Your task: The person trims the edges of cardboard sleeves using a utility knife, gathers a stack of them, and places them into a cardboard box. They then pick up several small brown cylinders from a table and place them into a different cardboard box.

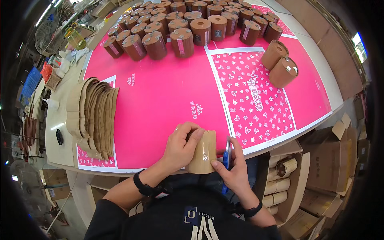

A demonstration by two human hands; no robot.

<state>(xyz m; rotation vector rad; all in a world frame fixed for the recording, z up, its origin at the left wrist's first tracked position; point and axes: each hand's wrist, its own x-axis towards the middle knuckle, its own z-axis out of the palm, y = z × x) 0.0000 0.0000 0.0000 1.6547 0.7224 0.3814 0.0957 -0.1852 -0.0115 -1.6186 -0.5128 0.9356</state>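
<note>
At the table's near edge, a tan cylinder (203, 155) in a shiny clear wrap stands upright between my hands. My left hand (180, 145) grips its upper left side, thumb at the rim and fingers curled. My right hand (235, 170) presses a thumb to the cylinder's lower right side. Within that same hand is a slim blue-handled tool (226, 160) with a metal end pointing up; its exact kind is partly hidden by the fingers. Beneath lies a bright pink printed sheet (160, 104) covering the tabletop.
Many brown cylinders (182, 42) crowd the far side, with two more (283, 72) at the right. Stacked brown paper sleeves (94, 118) lean at the left, near a small black object (59, 137). A carton (299, 176) of tan cylinders sits below the right edge.
</note>
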